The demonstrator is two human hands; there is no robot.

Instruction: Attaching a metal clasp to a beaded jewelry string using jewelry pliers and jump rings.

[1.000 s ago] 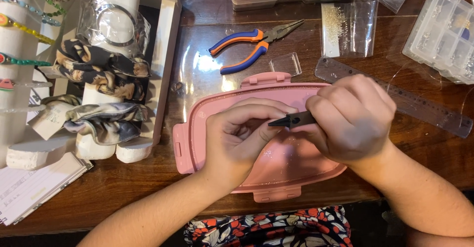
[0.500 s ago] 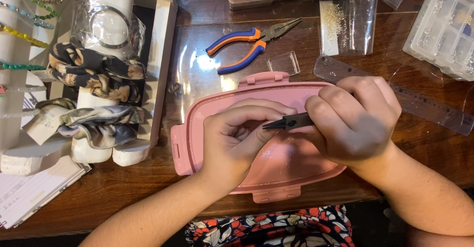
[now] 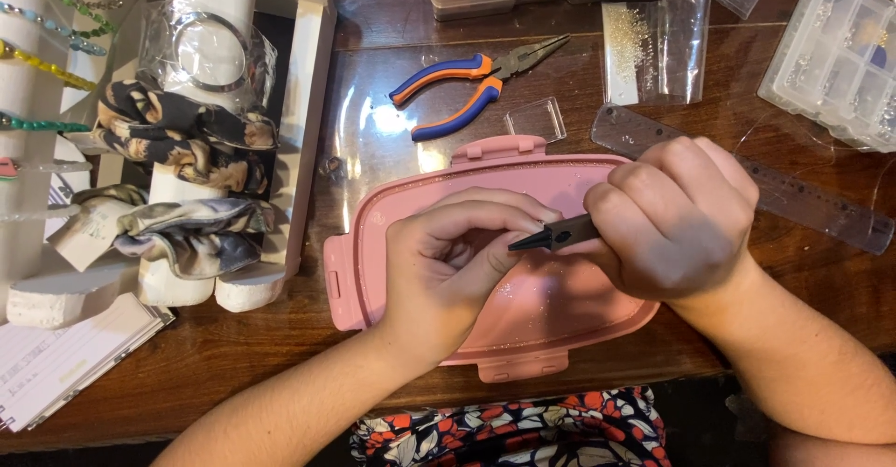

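Note:
My right hand point(image 3: 677, 220) is closed around small black pliers point(image 3: 551, 236), whose tip points left toward my left fingers. My left hand point(image 3: 457, 262) is pinched shut on something too tiny to make out, right at the pliers' tip. Both hands hover over a pink plastic lid point(image 3: 359, 271) lying flat on the brown wooden table point(image 3: 233, 374).
Blue-and-orange pliers point(image 3: 467, 89) lie behind the lid beside a small clear box point(image 3: 536, 119). A clear ruler point(image 3: 812, 206), bead bags point(image 3: 649, 52) and a compartment box point(image 3: 831, 56) sit at right. White stands with scrunchies point(image 3: 187, 234) and bracelets stand at left, a notepad point(image 3: 65, 360) near the front.
Both hands stay together over the pink lid; the pliers' tip has shifted only slightly against my left fingertips.

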